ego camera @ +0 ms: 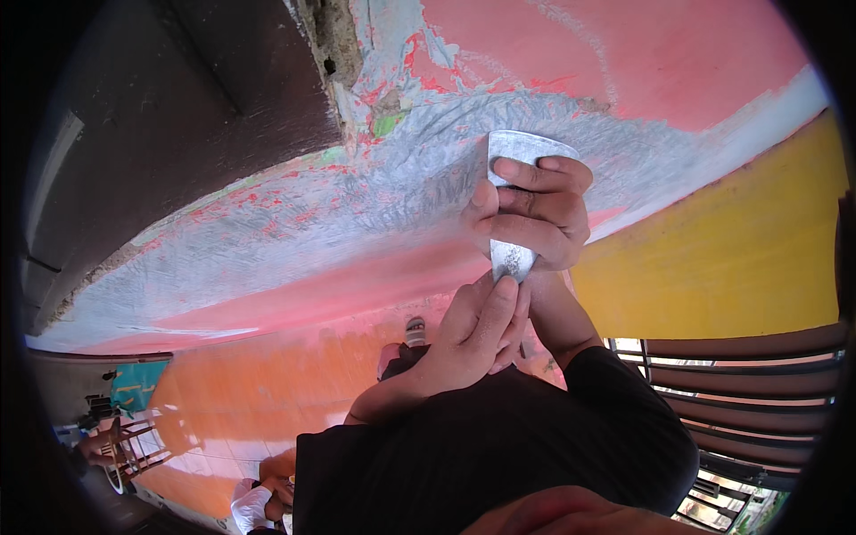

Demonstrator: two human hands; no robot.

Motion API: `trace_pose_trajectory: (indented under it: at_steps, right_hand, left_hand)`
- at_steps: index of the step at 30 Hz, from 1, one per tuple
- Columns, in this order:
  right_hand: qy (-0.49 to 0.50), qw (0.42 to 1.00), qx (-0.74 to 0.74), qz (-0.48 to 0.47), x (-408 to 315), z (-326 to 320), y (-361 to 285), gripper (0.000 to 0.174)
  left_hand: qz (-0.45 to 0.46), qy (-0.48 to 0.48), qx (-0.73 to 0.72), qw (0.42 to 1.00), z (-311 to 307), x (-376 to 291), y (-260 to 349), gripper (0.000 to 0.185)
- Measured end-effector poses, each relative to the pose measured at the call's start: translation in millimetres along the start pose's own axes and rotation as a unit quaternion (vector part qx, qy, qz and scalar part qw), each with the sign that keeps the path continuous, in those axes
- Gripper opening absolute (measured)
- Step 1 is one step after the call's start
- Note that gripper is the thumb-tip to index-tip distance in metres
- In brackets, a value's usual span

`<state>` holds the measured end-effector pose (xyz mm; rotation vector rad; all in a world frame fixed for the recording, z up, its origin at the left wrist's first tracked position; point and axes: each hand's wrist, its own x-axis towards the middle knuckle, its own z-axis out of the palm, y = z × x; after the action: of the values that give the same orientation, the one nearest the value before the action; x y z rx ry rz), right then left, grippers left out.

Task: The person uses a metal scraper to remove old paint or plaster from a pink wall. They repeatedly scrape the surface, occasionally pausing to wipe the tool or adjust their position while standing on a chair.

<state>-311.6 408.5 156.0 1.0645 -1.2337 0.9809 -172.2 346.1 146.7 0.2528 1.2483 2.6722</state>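
Note:
A flat metal scraper blade [528,144], wide at its top and narrow at its foot, is held upright between both hands in front of a pink wall [642,60]. My right hand [545,210] wraps its fingers across the face of the blade. Lower down, my left hand [478,324] pinches the narrow end between thumb and fingers; whether a handle lies inside that grip is hidden. Pale dust is on the skin of the hands. Behind the blade, the wall has a broad grey-white filler patch [414,174] with red flecks and scratch marks.
A dark panel [221,87] with a broken, crumbling edge is at upper left, a yellow wall [722,247] at right. Dark slats [742,388] are at lower right. One person [257,501] is at lower left, another [93,448] beside a wooden chair [137,445] at far left.

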Motion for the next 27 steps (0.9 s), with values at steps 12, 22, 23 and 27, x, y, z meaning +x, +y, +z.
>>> trace_pose_trajectory:
  at_steps: [12,22,23,27]
  right_hand:
    - [0.03,0.998,-0.002,-0.054,27.9,6.0,15.3,0.033]
    - [0.065,0.994,0.053,-0.076,33.8,10.5,21.1,0.035]
    - [0.07,0.992,0.062,-0.088,35.8,10.7,22.9,0.035]
    - [0.108,0.984,0.078,-0.117,46.4,22.8,26.1,0.034]
  left_hand:
    - [0.051,-0.015,0.026,0.998,9.7,15.7,10.0,0.036]
    - [0.065,-0.039,-0.005,0.997,14.6,17.4,5.1,0.036]
    - [0.064,-0.043,-0.006,0.997,14.6,18.4,5.1,0.036]
    - [0.063,-0.041,-0.013,0.997,19.7,17.6,4.9,0.038]
